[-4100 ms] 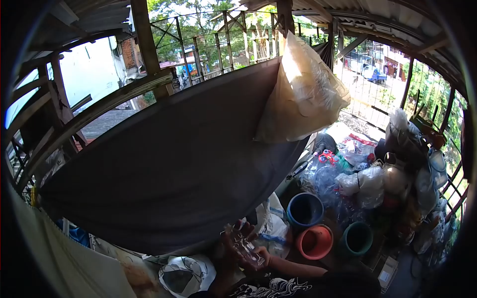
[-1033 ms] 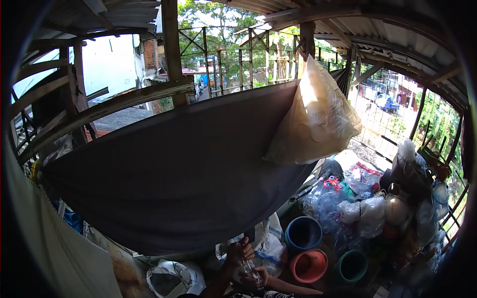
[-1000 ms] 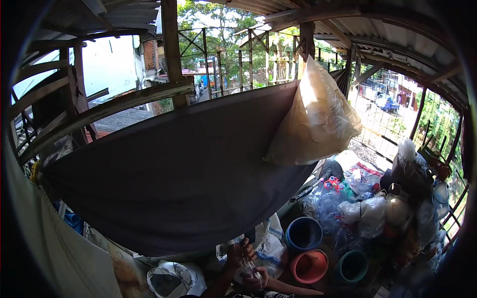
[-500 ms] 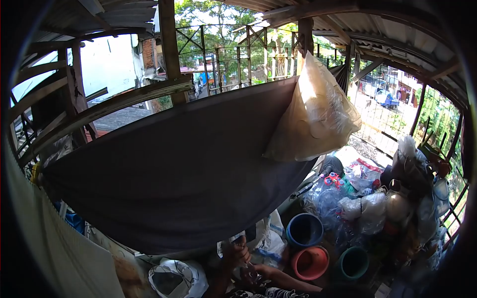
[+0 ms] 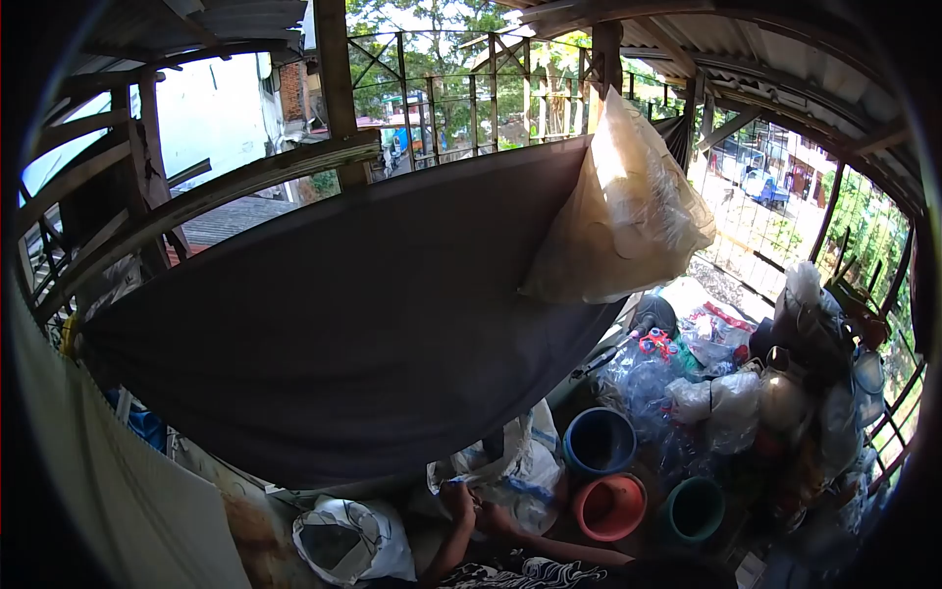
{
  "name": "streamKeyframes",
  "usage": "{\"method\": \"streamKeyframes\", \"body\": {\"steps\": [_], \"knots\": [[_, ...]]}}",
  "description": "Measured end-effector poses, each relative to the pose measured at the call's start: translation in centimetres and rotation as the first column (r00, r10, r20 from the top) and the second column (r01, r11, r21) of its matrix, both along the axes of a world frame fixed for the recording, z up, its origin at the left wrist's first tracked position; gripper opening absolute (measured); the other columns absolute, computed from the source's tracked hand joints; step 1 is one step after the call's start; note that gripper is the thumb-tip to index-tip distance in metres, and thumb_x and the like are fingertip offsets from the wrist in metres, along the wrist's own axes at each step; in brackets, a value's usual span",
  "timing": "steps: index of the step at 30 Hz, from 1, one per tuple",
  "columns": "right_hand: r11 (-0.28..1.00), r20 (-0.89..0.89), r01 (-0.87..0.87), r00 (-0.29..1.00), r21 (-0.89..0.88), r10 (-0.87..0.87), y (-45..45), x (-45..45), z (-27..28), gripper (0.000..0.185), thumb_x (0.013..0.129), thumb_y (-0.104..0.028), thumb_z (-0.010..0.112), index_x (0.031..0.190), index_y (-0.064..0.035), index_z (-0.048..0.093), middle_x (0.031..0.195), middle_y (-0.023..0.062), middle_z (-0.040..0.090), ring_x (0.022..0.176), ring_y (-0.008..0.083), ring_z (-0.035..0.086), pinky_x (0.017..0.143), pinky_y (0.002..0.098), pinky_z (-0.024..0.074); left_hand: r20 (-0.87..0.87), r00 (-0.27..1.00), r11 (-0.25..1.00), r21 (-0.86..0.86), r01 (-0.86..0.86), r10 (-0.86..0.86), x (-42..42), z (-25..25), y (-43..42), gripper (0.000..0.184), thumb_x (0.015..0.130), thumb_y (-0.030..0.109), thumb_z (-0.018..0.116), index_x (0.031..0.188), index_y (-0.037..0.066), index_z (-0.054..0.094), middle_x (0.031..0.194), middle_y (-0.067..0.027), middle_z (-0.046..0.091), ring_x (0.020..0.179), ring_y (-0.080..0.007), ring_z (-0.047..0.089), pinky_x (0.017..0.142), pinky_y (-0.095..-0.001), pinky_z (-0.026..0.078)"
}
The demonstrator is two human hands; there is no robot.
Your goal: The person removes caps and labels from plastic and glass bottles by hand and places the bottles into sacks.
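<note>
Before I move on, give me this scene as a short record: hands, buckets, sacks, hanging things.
left hand: close to the right, grip unclear
right hand: grip unclear
held item: too dark to tell
buckets: blue bucket beyond red bucket; green bucket right of red
sacks: open white sack left of hands; blue-striped white sack just beyond them
hanging: dark cloth; filled translucent bag at its right end

the one view looks forward and down from the wearer's head, wide and round-edged, facing a near dark cloth (image 5: pixel 343 324), with the hands (image 5: pixel 457 500) small at lower centre.
</note>
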State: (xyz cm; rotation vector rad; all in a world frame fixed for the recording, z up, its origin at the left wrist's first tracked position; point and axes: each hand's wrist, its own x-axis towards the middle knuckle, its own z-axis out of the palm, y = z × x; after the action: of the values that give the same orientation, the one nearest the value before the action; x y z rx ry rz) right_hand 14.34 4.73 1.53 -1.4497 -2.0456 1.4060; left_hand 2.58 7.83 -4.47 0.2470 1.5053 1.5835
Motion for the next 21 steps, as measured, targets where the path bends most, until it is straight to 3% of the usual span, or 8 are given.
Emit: {"method": "streamKeyframes", "body": {"steps": [2,5,7,12,15,16,19,21], "knots": [[0.993,-0.035,0.011,0.999,-0.116,-0.015,-0.4,0.0,-2.2,0.038,0.078,-0.031,0.067,0.102,-0.0017,0.066,0.082,0.0130,0.067,0.076,0.0198,0.064,0.066,0.0347,0.0482,-0.061,0.998,0.999,-0.045,0.003,-0.006,-0.9,-1.7,0.2,0.015,0.077,0.011,0.052,0.066,0.001,0.048,0.051,-0.0080,0.047,0.041,-0.0231,0.053,0.033,-0.0398,0.042],[0.865,-0.254,-0.148,0.967,-0.480,0.025,1.4,1.6,-5.0,0.042,0.083,-0.034,0.065,0.106,0.0007,0.063,0.080,0.0069,0.066,0.069,0.0132,0.062,0.060,0.0295,0.0472,0.221,0.968,0.993,0.031,0.112,-0.116,-2.3,-3.2,0.3,0.013,0.075,0.013,0.056,0.068,0.003,0.052,0.054,-0.0075,0.051,0.044,-0.0218,0.053,0.038,-0.0378,0.045],[0.722,-0.409,-0.294,0.912,-0.626,0.017,1.0,2.0,-4.5,0.042,0.084,-0.035,0.064,0.106,0.0003,0.062,0.082,0.0057,0.065,0.070,0.0127,0.061,0.062,0.0286,0.0472,0.630,0.727,0.957,0.104,0.269,-0.273,-2.8,1.5,-0.4,0.011,0.074,0.016,0.058,0.070,0.007,0.055,0.056,-0.0057,0.053,0.048,-0.0213,0.054,0.047,-0.0361,0.048],[0.922,-0.569,-0.288,0.817,-0.257,0.096,1.1,2.3,-0.7,0.039,0.083,-0.031,0.066,0.105,0.0008,0.061,0.094,0.0023,0.063,0.078,0.0106,0.059,0.067,0.0243,0.0467,0.391,0.880,0.962,0.071,0.262,-0.269,-1.9,5.2,0.3,0.010,0.076,0.017,0.059,0.071,0.009,0.054,0.058,-0.0040,0.054,0.050,-0.0202,0.053,0.053,-0.0391,0.049],[0.855,-0.625,-0.216,0.766,-0.472,-0.152,0.2,1.7,1.8,0.032,0.084,-0.034,0.059,0.100,-0.0059,0.059,0.081,0.0054,0.063,0.064,0.0139,0.059,0.058,0.0288,0.0476,0.402,0.843,0.934,0.157,0.322,-0.358,-2.7,6.0,1.1,0.019,0.079,0.025,0.060,0.085,0.007,0.059,0.068,-0.0081,0.059,0.062,-0.0233,0.059,0.062,-0.0408,0.050],[0.857,-0.626,-0.213,0.765,-0.468,-0.152,0.2,2.6,3.5,0.032,0.084,-0.034,0.059,0.100,-0.0059,0.059,0.081,0.0054,0.063,0.064,0.0139,0.059,0.058,0.0288,0.0476,0.418,0.721,0.824,0.406,0.396,-0.553,-2.8,6.8,1.2,0.029,0.083,0.033,0.057,0.091,0.005,0.058,0.078,-0.0107,0.059,0.071,-0.0264,0.059,0.067,-0.0405,0.050],[0.596,-0.584,-0.366,0.781,-0.715,-0.221,0.4,4.4,7.2,0.032,0.085,-0.036,0.055,0.096,-0.0067,0.057,0.070,0.0040,0.056,0.055,0.0136,0.054,0.048,0.0282,0.0441,0.349,0.406,0.505,0.770,0.390,-0.845,-1.4,14.1,-0.9,0.053,0.091,0.052,0.044,0.114,0.004,0.051,0.101,-0.0151,0.056,0.093,-0.0326,0.056,0.082,-0.0438,0.047],[-0.017,-0.715,-0.946,0.257,-0.325,-0.650,0.3,3.2,7.0,0.033,0.086,-0.037,0.052,0.100,-0.0068,0.053,0.060,0.0012,0.045,0.046,0.0123,0.045,0.040,0.0255,0.0364,0.517,0.578,0.734,0.638,0.232,-0.632,1.6,19.3,-1.8,0.049,0.093,0.049,0.043,0.117,0.007,0.050,0.095,-0.0124,0.056,0.089,-0.0276,0.056,0.078,-0.0417,0.046]]}}
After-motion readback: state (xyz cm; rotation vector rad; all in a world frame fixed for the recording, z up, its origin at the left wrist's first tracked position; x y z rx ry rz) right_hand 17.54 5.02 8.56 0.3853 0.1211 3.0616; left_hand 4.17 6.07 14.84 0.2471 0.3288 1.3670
